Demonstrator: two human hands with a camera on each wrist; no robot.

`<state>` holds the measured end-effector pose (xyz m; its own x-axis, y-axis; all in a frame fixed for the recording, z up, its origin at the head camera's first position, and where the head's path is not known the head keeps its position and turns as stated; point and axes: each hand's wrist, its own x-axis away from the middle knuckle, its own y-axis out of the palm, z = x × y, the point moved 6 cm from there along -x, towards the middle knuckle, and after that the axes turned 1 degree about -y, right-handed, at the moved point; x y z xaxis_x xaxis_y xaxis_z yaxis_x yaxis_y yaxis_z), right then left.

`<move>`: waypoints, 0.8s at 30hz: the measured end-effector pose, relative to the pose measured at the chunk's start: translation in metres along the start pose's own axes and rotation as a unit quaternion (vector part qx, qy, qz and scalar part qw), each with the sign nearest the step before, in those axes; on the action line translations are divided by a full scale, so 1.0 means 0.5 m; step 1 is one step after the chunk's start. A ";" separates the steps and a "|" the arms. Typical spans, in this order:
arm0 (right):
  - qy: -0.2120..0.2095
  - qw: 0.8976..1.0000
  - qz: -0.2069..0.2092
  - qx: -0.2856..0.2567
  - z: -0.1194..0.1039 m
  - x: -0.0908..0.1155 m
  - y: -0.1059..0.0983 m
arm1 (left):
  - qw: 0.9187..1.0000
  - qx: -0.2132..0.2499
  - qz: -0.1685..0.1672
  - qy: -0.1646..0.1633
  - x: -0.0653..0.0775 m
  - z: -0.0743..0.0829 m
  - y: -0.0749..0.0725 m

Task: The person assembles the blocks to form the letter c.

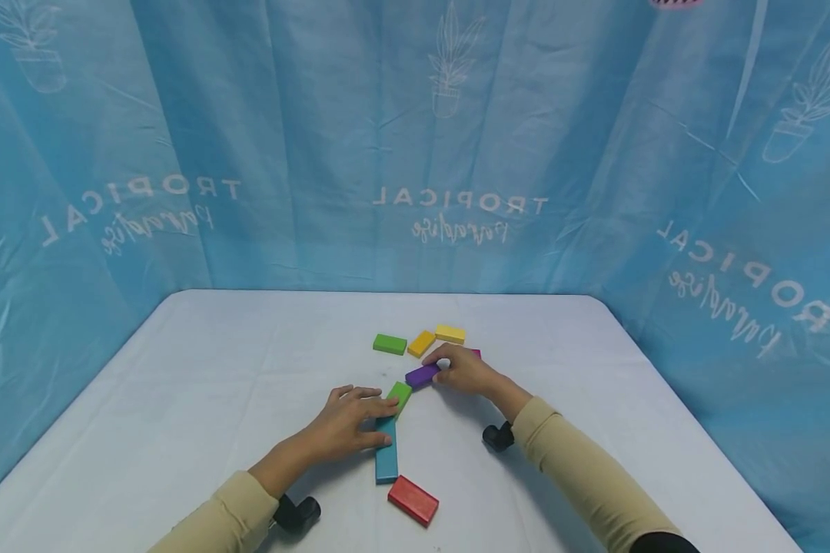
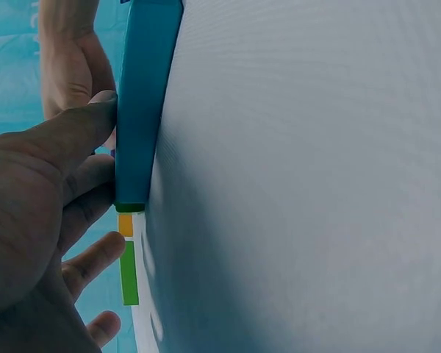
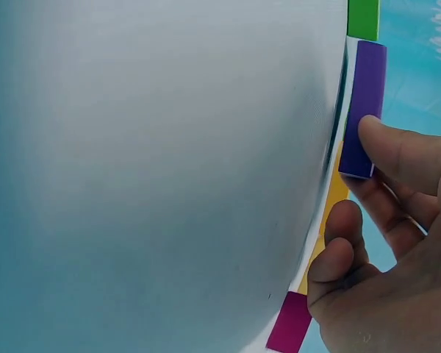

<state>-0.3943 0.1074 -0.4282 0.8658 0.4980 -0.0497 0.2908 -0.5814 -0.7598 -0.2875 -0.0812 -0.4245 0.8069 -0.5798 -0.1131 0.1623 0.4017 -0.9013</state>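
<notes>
My right hand (image 1: 466, 371) pinches a purple block (image 1: 422, 375) at its right end between thumb and fingers. In the right wrist view the thumb lies across that purple block (image 3: 364, 103). The block's other end is close to a light green block (image 1: 402, 392). My left hand (image 1: 349, 422) touches the row with fairly straight, spread fingers. Its index finger reaches over the light green block, and its thumb rests on a blue block (image 1: 386, 465). The left wrist view shows the thumb against the upright side of the blue block (image 2: 141, 103); the other fingertips are partly hidden.
A red block (image 1: 413, 499) lies at the blue block's near end. Farther back lie a green block (image 1: 390, 344), an orange block (image 1: 422, 342) and a yellow block (image 1: 450, 333). A magenta block (image 3: 289, 322) is partly behind the right hand. Blue curtains (image 1: 318, 153) surround the white table (image 1: 249, 361).
</notes>
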 end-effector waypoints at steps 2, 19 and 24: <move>-0.001 1.000 -0.002 0.007 -0.001 -0.003 0.002 | 1.000 -0.002 0.001 0.001 0.000 0.001 0.000; 0.031 0.999 -0.005 0.015 0.000 -0.005 0.009 | 1.000 0.002 -0.002 -0.002 -0.001 0.000 0.001; 0.038 0.999 -0.009 0.013 0.000 -0.005 0.010 | 1.000 0.009 -0.002 0.001 0.001 0.000 0.000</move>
<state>-0.3949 0.1032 -0.4316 0.8892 0.4573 0.0135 0.2972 -0.5549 -0.7770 -0.2871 -0.0817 -0.4248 0.8052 -0.5824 -0.1112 0.1751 0.4128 -0.8939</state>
